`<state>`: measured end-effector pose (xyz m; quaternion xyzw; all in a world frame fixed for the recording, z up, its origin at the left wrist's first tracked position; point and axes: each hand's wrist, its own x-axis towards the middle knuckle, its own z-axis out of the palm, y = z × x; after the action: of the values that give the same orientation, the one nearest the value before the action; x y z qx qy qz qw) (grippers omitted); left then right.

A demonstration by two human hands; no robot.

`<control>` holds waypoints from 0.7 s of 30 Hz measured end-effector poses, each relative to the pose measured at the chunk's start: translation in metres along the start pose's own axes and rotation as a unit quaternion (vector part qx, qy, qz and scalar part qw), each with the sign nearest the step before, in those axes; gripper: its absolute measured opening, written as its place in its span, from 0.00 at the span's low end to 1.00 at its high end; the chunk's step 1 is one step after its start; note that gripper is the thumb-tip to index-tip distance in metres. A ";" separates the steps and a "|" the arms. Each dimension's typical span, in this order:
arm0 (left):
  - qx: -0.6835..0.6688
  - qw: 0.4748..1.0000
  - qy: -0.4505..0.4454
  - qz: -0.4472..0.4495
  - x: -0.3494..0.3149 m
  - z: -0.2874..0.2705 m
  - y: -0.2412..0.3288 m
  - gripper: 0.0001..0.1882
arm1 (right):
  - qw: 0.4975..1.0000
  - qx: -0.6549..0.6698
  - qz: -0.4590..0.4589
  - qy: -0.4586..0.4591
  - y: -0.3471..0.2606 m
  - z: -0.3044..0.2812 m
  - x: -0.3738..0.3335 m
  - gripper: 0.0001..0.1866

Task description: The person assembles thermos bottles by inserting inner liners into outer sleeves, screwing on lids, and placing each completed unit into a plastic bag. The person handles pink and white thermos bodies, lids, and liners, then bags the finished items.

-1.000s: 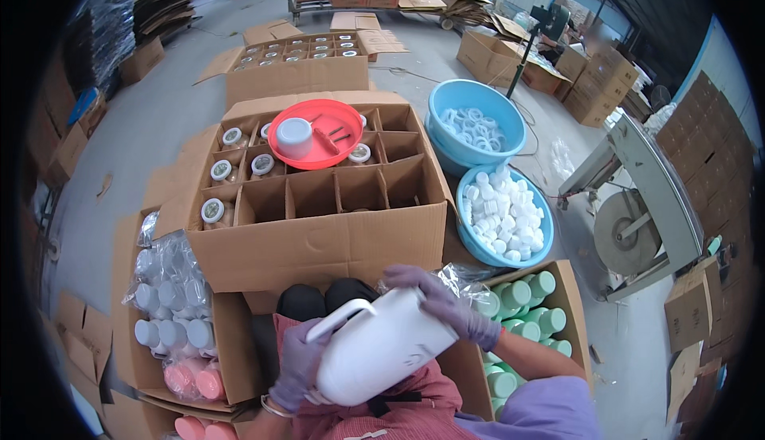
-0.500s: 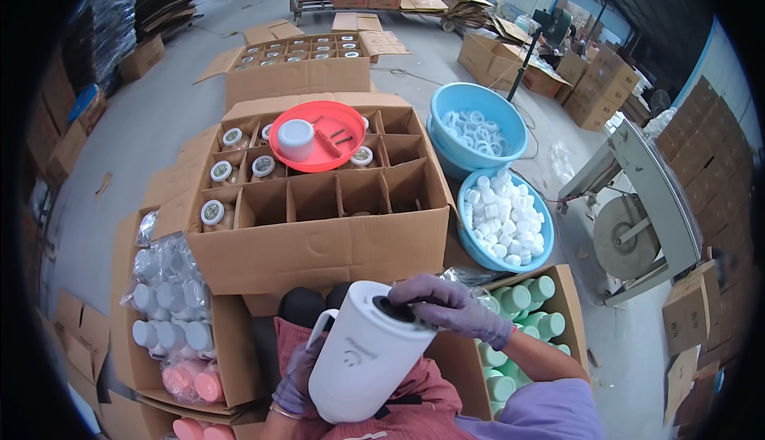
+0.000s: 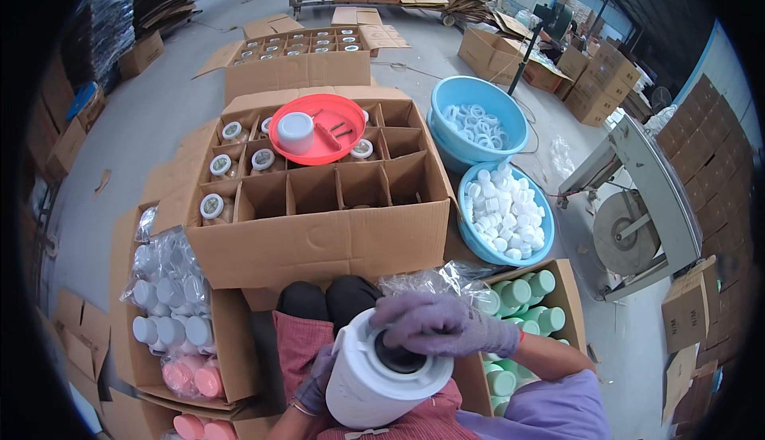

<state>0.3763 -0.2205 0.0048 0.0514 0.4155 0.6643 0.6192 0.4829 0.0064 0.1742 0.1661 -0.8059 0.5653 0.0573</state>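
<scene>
On my lap stands a white jug (image 3: 362, 396) with a side handle, its top tipped toward me. My left hand (image 3: 319, 378), in a grey-purple glove, grips it at the handle side; most of those fingers are hidden. Over the jug's mouth, my gloved right hand (image 3: 434, 324) curls its fingers on a black round piece (image 3: 398, 355) set inside the white rim. Ahead, a red dish (image 3: 327, 151) rests on a divided carton (image 3: 319, 241). The dish carries a pale grey cup-shaped lid (image 3: 296, 131), a red tool (image 3: 329, 139) and small dark rods.
Several white-capped bottles (image 3: 212, 207) sit in the carton's cells. Right of it are blue basins with clear rings (image 3: 476, 125) and white caps (image 3: 510, 213). Cartons of green jugs (image 3: 540, 283) and white jugs (image 3: 170, 290) flank me. A grey metal machine (image 3: 637, 201) stands farther right.
The jug has tipped so its mouth faces up toward me more. My right hand has moved farther over the black piece; my left hand keeps its hold.
</scene>
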 end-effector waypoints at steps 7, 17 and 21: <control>0.012 1.000 -0.022 0.000 0.027 0.007 -0.008 0.16 | 0.878 -0.417 -0.161 -0.169 -0.012 -0.009 0.013 0.23; 0.036 0.994 0.075 0.065 0.019 -0.039 -0.025 0.17 | 0.931 -0.339 0.121 -0.062 0.025 -0.006 -0.028 0.20; 0.484 0.778 0.205 0.343 0.004 -0.013 0.012 0.22 | 0.925 -0.287 0.244 -0.043 0.058 -0.013 -0.030 0.21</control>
<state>0.3584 -0.2219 0.0017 0.3467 0.7542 0.5388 0.1440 0.4906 0.0423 0.1189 -0.0349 -0.9511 0.2984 -0.0721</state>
